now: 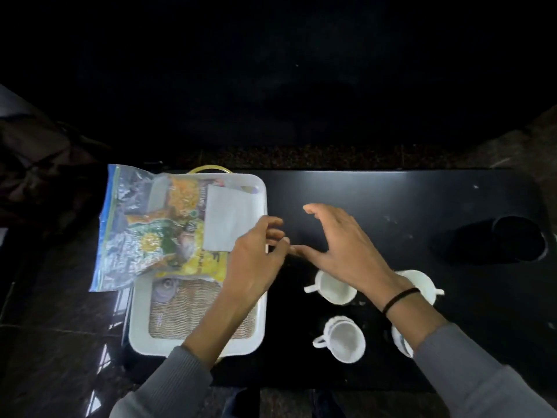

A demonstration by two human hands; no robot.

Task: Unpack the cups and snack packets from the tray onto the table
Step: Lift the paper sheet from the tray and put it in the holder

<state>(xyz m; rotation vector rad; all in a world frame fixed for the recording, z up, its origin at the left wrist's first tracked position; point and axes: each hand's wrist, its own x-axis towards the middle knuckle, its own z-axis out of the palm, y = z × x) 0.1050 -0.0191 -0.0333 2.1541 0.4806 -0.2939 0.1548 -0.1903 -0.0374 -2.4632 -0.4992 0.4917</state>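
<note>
A white tray (137, 333) with a woven mat sits at the left of the black table (407, 200). A clear zip bag of snack packets (132, 233) lies across the tray's far half and hangs over its left rim, with a yellow packet (193, 263) and a white packet (227, 220) on top. Several white cups stand on the table to the right of the tray: one (331, 286) by my right wrist, one (345, 339) nearer me, two more partly hidden by my right arm. My left hand (256, 260) hovers over the tray's right rim, fingers curled and empty. My right hand (340, 239) is open above the table.
A dark round container (518, 236) rests on the table's far right. A gold tray handle (209, 168) sticks out beyond the tray's far edge. Dark glossy floor surrounds the table, with a dark bag or fabric at the far left.
</note>
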